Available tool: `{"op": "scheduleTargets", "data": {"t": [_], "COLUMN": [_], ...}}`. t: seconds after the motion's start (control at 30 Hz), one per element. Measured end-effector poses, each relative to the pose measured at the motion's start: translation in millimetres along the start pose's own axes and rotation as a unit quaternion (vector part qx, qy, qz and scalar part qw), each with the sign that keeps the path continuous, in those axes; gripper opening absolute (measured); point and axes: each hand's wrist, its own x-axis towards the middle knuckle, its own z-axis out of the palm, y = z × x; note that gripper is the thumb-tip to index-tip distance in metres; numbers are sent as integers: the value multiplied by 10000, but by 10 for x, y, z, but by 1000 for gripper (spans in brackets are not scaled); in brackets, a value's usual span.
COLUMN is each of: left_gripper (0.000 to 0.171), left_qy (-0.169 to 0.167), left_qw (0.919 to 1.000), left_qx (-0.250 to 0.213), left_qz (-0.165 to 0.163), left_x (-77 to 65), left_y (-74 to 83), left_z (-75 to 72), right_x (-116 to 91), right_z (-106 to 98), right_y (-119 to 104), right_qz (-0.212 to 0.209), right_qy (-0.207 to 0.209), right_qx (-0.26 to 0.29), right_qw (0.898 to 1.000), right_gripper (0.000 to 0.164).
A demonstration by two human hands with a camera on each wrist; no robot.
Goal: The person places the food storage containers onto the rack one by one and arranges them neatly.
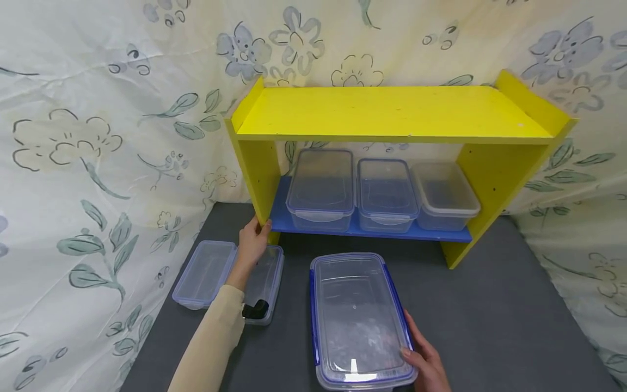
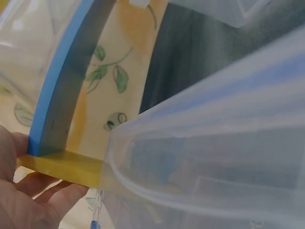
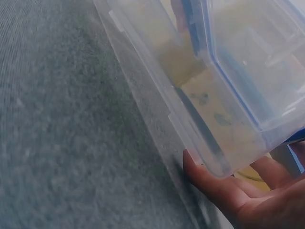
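Note:
My left hand [image 1: 252, 240] grips the front edge of the left side panel of a yellow shelf unit [image 1: 392, 111], at the height of its blue lower board [image 1: 338, 232]. In the left wrist view, the thumb is by the blue board's end and the fingers wrap the yellow panel [image 2: 71, 167]. A large clear food container [image 1: 360, 310] with blue side clips is in front of the shelf, its lid on. My right hand [image 1: 425, 356] holds its near right corner, thumb on the lid's edge; the right wrist view shows fingers around that corner [image 3: 224, 164].
On the blue board stand three lidded clear containers: a large one [image 1: 320, 182], a middle one [image 1: 387, 188] and a small one [image 1: 446, 190]. Left on the dark tabletop [image 1: 495, 326] lie two shallow clear containers [image 1: 206, 272], one partly behind my left forearm. Floral fabric [image 1: 98, 163] hangs behind.

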Motion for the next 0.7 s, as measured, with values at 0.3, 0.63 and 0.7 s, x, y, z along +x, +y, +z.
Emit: {"op": "scheduleTargets", "data": {"t": [0.3,0.63,0.7], "left_gripper": [22,23,23], "left_qy": [-22,9,40], "left_qw": [10000,9999,9999], "left_qx": [-33,-84,-60], "left_qz": [-24,-92,-124], "left_x": [-5,-25,-29], "left_y": [5,35,38], "left_z": [12,21,17], "right_x": [-54,-83,-114], "right_z": [-151,-305,-332], "right_y": [15,-55,-106], "right_qz": [-308,-1403,-1031], "right_qy": [-486,-918,-911], "right_qx": [528,680,834], "right_qw": [9969,9835,9870], "right_gripper": [63,65,65]}}
